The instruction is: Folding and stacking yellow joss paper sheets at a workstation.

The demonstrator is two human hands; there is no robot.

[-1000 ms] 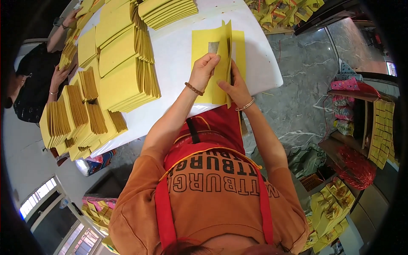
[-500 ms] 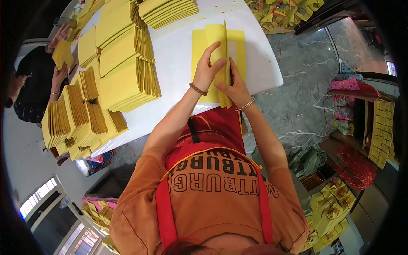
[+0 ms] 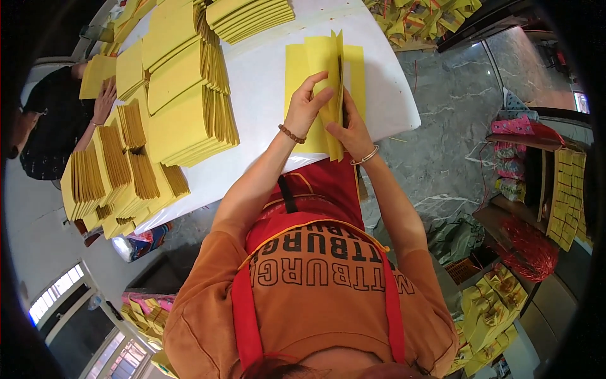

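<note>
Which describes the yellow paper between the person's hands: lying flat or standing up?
Standing up: the paper rises with edges showing between the left hand and right hand, while a yellow sheet lies flat beneath.

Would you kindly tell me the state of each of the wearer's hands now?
Left hand: open, at the raised yellow sheets.
Right hand: closed, holding the raised yellow sheets.
</note>
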